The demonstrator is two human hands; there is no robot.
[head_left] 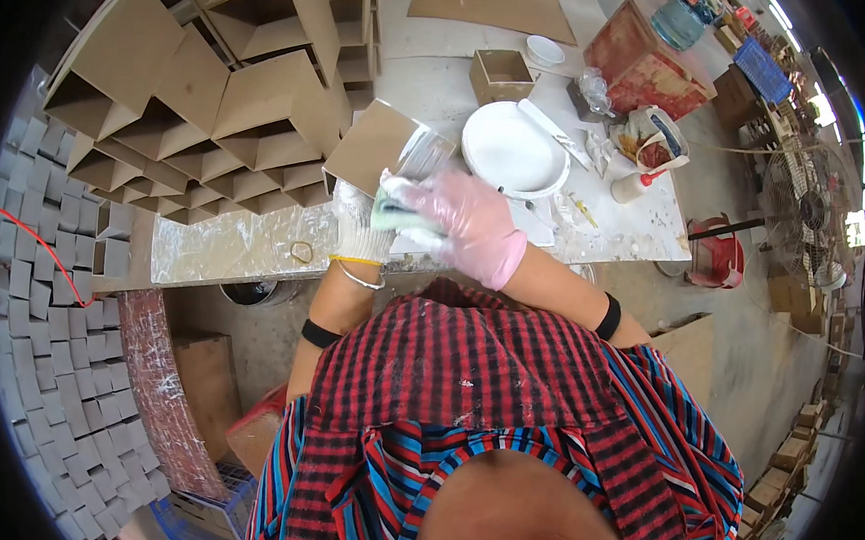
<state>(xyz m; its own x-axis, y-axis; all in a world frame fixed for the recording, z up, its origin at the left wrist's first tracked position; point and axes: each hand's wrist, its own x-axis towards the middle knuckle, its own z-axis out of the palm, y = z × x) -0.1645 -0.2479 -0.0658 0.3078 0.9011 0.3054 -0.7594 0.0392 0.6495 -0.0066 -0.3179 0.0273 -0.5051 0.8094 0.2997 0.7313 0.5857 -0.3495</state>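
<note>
A brown cardboard box [372,144] is tilted over the near edge of the worktable, with wet white smears on its right side. My left hand [359,230], in a white knit glove, grips the box's near edge, its fingers partly hidden. Wearing a pink glove smeared with white, my right hand [473,224] is closed around a pale green sponge [392,216] beside the box. To the right of the box is a round white tray [558,183] coated in white paste, with a flat white strip [552,130] lying across its rim.
Stacked open cardboard boxes [265,118] crowd the left of the table [231,252]. Behind the tray stand a small open box [502,78] and a white bowl [545,51]. A red-capped bottle [631,186] is at the right. Many white boxes [62,350] fill the far left.
</note>
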